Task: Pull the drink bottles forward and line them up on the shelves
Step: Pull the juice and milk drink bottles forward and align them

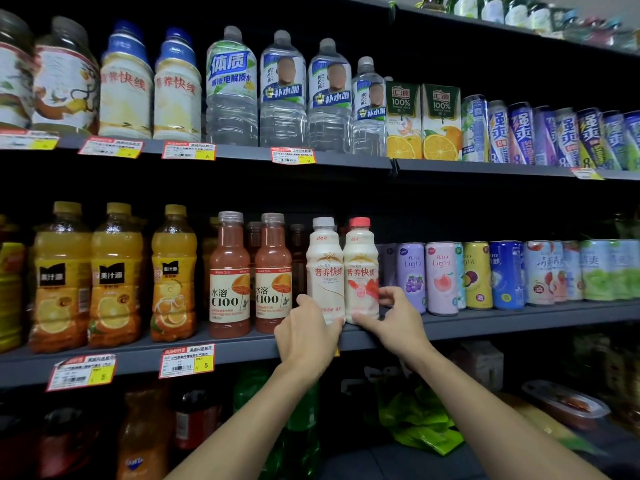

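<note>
Nearest the viewer, the left hand (pixel 304 336) is curled round the foot of the white-capped milk-drink bottle (pixel 325 268); the right hand (pixel 398 318) is clasped about the foot of the red-capped bottle (pixel 360 268), thumb in front and fingers round its right side; both bottles are seen upright and touching each other at the front lip of the middle shelf (pixel 485 322). The step in hand is judged to be the squaring of this pair to the edge; it is best done with a low grip, as shown, so that the bottles are slid rather than tipped; labels should be turned outward and the bases brought level with the neighbouring C100 bottles (pixel 273 271) on the left; the Rio cans (pixel 412 277) just beside on the right should not be knocked. Further bottles are dimly seen behind the C100 row; above, the upper shelf (pixel 346 161) is stocked with water bottles (pixel 284 98) and juice cartons (pixel 422 123).
</note>
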`<state>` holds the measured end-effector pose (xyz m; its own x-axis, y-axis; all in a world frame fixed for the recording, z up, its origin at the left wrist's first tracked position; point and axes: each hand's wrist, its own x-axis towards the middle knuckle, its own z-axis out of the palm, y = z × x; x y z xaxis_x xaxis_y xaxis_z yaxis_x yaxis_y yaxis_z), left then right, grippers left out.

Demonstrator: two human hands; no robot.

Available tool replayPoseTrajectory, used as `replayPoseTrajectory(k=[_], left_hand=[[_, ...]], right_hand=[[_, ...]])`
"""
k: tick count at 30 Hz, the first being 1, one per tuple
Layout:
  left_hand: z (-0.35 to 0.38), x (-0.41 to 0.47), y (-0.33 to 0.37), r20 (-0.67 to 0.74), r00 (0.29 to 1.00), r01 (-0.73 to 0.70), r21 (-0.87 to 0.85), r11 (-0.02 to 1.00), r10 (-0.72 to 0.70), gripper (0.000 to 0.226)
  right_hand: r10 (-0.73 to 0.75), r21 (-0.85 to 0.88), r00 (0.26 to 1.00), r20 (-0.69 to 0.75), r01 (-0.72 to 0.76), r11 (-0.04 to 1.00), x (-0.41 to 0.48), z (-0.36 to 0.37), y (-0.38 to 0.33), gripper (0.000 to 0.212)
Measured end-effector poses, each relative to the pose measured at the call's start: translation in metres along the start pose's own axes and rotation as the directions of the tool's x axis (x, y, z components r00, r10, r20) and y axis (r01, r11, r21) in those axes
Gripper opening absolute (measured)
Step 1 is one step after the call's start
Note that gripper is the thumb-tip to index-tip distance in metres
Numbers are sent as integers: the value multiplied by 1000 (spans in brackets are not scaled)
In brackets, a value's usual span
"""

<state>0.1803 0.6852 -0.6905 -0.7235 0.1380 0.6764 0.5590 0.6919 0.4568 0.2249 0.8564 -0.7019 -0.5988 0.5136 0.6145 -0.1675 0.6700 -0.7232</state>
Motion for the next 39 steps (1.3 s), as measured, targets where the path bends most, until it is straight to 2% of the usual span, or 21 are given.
replayPoseTrajectory(k=[14,17,22,29,39], left_hand=[[-5,-1,-1,35,999,23,-32,999,-22,45],[-8,-3,-3,16,1000,13,-31,999,-12,42],[-9,-12,-2,-51,997,-53,-6,999,53,37],[-9,-12,-4,-45,998,-47,-45,998,45,33],[-8,-11,-5,-44,998,-45,-15,999,44,32]], right_hand=[[-34,21,999,32,33,999,5,0,10,70],[-41,41,999,33,40,998,5,-1,11,67],[-65,16,997,29,65,998,4,0,10,73],[-76,27,997,32,75,997,7,1,14,63],[-35,59,999,13,34,998,9,5,17,61]])
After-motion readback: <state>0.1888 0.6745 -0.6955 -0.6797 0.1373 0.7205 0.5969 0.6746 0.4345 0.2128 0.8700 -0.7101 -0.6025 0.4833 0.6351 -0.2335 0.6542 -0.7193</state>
